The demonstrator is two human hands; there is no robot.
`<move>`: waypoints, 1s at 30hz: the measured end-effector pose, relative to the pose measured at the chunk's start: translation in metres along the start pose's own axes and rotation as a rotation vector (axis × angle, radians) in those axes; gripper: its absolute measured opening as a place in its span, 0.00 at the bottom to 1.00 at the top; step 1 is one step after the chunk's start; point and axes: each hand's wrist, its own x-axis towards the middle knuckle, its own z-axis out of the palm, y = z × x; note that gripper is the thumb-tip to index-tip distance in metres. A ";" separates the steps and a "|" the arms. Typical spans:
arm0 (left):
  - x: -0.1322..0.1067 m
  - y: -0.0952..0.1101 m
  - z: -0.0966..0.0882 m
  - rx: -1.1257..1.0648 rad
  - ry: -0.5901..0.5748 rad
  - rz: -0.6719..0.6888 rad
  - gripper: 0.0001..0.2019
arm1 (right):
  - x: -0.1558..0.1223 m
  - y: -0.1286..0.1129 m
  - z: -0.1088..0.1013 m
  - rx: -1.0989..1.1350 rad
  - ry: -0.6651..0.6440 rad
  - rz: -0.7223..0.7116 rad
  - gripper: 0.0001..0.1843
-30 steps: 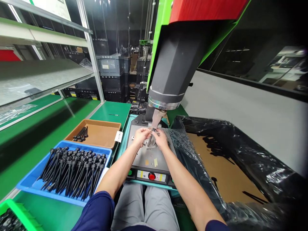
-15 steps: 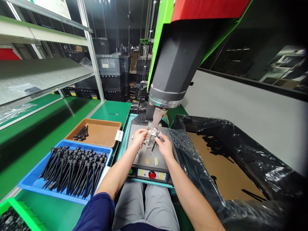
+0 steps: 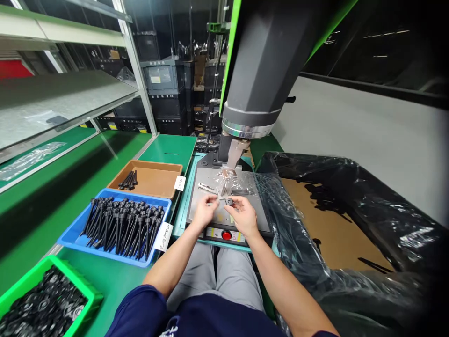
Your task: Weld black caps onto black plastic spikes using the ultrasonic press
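Observation:
My right hand (image 3: 244,216) pinches a small dark part with a round mark on its face (image 3: 229,201), just in front of the metal fixture (image 3: 224,186). My left hand (image 3: 205,213) is beside it, thumb and fingers drawn together near the part's left end. Whatever those left fingertips hold, if anything, is too small to make out. Both hands are above the grey base plate (image 3: 196,206) of a press-like machine. Its tapered metal horn (image 3: 235,153) points down behind the fixture, amid crinkled clear film.
On my left stand a blue tray (image 3: 70,238) of black rods with knobbed heads, a brown tray (image 3: 157,178) with several more, and a green bin (image 3: 94,295) of small black parts. A red button (image 3: 227,235) is on the machine's front. Right is a film-lined box (image 3: 336,234).
Both hands have come back from the fixture toward me. The dark part in my right hand has turned, and its rod no longer points down at me. The view has tilted downward.

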 end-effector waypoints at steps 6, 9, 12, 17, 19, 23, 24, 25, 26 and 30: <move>-0.061 0.017 -0.023 0.306 -0.200 0.060 0.08 | -0.016 -0.015 0.023 0.373 -0.011 0.297 0.20; -0.079 0.031 -0.062 0.402 -0.107 0.049 0.08 | -0.023 -0.022 0.028 0.406 -0.082 0.375 0.24; -0.098 0.045 -0.120 0.526 0.102 0.049 0.08 | -0.027 -0.022 0.027 0.400 -0.129 0.447 0.25; -0.118 0.063 -0.244 0.925 0.555 -0.017 0.11 | -0.036 -0.013 0.021 0.395 -0.170 0.560 0.27; -0.118 0.066 -0.291 1.096 0.663 -0.123 0.11 | -0.039 -0.011 0.020 0.395 -0.175 0.586 0.27; -0.107 0.061 -0.358 1.256 0.738 -0.422 0.12 | -0.042 -0.011 0.016 0.367 -0.181 0.615 0.27; -0.103 0.057 -0.367 1.262 0.741 -0.469 0.12 | -0.043 -0.011 0.015 0.353 -0.184 0.618 0.26; -0.099 0.053 -0.374 1.262 0.739 -0.499 0.12 | -0.043 -0.011 0.013 0.337 -0.187 0.619 0.26; -0.096 0.049 -0.379 1.260 0.732 -0.516 0.12 | -0.043 -0.011 0.012 0.318 -0.191 0.620 0.27; -0.084 0.035 -0.387 1.257 0.712 -0.556 0.12 | -0.046 -0.011 0.004 0.240 -0.200 0.645 0.28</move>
